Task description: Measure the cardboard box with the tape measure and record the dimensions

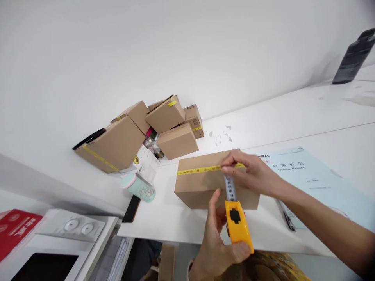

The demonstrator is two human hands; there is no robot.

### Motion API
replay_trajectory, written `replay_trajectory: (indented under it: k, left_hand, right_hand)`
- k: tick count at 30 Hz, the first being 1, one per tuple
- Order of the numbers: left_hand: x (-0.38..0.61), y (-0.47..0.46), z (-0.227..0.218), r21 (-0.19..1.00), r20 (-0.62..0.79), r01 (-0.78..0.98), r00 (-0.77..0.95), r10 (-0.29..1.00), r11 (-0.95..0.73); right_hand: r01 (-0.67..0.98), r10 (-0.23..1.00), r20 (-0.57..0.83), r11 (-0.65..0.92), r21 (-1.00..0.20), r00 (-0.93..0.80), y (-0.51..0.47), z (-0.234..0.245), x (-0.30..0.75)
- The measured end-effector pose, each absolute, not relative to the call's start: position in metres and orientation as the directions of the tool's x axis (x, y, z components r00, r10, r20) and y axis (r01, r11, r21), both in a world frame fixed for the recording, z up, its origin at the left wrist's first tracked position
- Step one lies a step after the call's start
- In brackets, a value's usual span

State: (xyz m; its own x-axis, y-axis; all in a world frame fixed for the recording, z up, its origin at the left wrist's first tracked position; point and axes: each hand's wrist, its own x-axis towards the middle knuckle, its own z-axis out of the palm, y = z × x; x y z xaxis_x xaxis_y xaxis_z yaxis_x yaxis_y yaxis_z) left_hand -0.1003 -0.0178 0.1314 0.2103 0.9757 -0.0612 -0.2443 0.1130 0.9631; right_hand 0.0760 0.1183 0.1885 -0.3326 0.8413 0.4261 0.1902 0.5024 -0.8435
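Carton [202, 185]: on the surface [164, 222], beyond the left fingers and under the right; apt to slide if bumped, spoiling the reading.
Left fingers [213, 205]: wrapped around the yellow case of the tape measure [239, 228]; liable to let it twist if too loose.
Blade [230, 189]: drawn out between left and right fingers; likely to snap back on a slip of the pinch, or buckle if pushed.
Right fingers [234, 158]: pinching the blade's end near the yellow packing tape [199, 170]; might cover its first marks.
Red box [22, 230]: one, far left of the fingers.
Tumbler [142, 189]: one, left of the left fingers.
Stacked cartons [117, 140]: five countable, beyond and left of the fingers, perhaps more hidden.
Carton count: one beside the fingers.
Tape measure count: one, in the fingers.
Report cover [310, 183]: one, right of the right fingers.
Dark bottle [353, 60]: one, far right beyond them.
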Motion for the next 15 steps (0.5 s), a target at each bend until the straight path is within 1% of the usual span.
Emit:
replay_trajectory:
  k: [2,4,5,6,7,8,9,10,11,12,13,15]
  left_hand:
    - [-0.103,-0.022,0.133,0.984,-0.050,-0.160,0.137,0.989,0.072]
    - [-0.109,-0.023,0.134,0.990,-0.008,-0.137,0.066,0.998,0.017]
    - [-0.113,-0.022,0.134,0.989,0.023,-0.143,0.026,0.999,-0.019]
    - [-0.119,-0.019,0.134,0.986,0.063,-0.153,-0.030,0.998,-0.067]
    - [-0.127,-0.013,0.134,0.979,0.113,-0.156,-0.109,0.988,-0.130]
    - [-0.137,-0.006,0.135,0.968,0.168,-0.151,-0.214,0.962,-0.203]
    - [-0.149,0.004,0.135,0.950,0.219,-0.141,-0.333,0.917,-0.278]
    - [-0.163,0.015,0.136,0.931,0.256,-0.122,-0.456,0.852,-0.345]
    - [-0.176,0.026,0.136,0.912,0.260,-0.127,-0.561,0.786,-0.391]
    - [-0.189,0.037,0.136,0.895,0.229,-0.162,-0.632,0.740,-0.415]
    - [-0.201,0.047,0.136,0.888,0.209,-0.185,-0.654,0.727,-0.421]
    - [-0.218,0.060,0.134,0.878,0.167,-0.248,-0.644,0.747,-0.410]
  right_hand:
    - [0.144,0.775,0.467,0.567,-0.811,-0.426,0.096,0.181,0.074]
    - [0.098,0.685,0.505,0.638,-0.764,-0.525,0.081,0.173,0.075]
    - [0.090,0.662,0.524,0.662,-0.744,-0.535,0.077,0.168,0.077]
    - [0.108,0.677,0.545,0.670,-0.734,-0.495,0.075,0.164,0.080]
    - [0.156,0.728,0.557,0.653,-0.741,-0.399,0.077,0.160,0.084]
    - [0.228,0.797,0.546,0.599,-0.767,-0.257,0.080,0.155,0.089]
    - [0.301,0.859,0.502,0.508,-0.807,-0.101,0.085,0.150,0.094]
    - [0.354,0.902,0.430,0.391,-0.850,0.036,0.091,0.145,0.098]
    - [0.380,0.932,0.340,0.271,-0.885,0.128,0.096,0.140,0.102]
    - [0.384,0.956,0.241,0.162,-0.909,0.167,0.102,0.134,0.105]
    - [0.377,0.977,0.145,0.077,-0.923,0.154,0.106,0.129,0.107]
    - [0.348,0.999,0.014,-0.003,-0.938,0.046,0.110,0.121,0.111]
